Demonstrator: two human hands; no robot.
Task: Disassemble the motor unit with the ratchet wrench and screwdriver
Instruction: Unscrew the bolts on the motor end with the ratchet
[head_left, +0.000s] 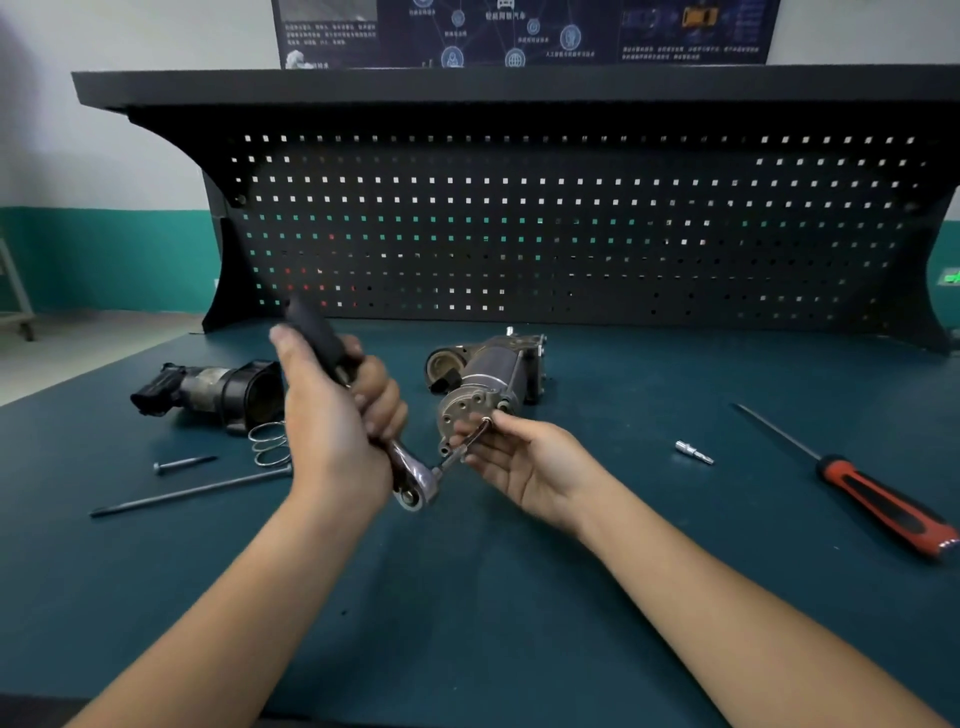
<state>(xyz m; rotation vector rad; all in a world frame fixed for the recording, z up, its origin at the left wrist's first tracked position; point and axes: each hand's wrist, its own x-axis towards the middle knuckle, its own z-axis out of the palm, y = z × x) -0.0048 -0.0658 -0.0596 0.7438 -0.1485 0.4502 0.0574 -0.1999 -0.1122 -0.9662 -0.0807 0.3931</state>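
— On the left, what am I holding?
— My left hand (337, 431) grips the ratchet wrench (415, 488) by its black handle. At the middle lies the motor unit (488, 384); my right hand (519, 462) pinches the wrench's tip at its end face. Far right, the screwdriver (883, 504) lies apart on the tabletop (467, 623).

Motor unit (488, 384) centre, detached housing (218, 395) and spring (270, 441) left, bit (693, 452) and screwdriver (857, 493) right, pegboard (571, 228) behind

Your dark green worktop (519, 623) carries the motor unit (493, 374) mid-frame; left lie a detached housing (218, 392), spring (267, 441), short bolt (184, 463) and long rod (192, 491); right, a bit (693, 452) and screwdriver (847, 478).
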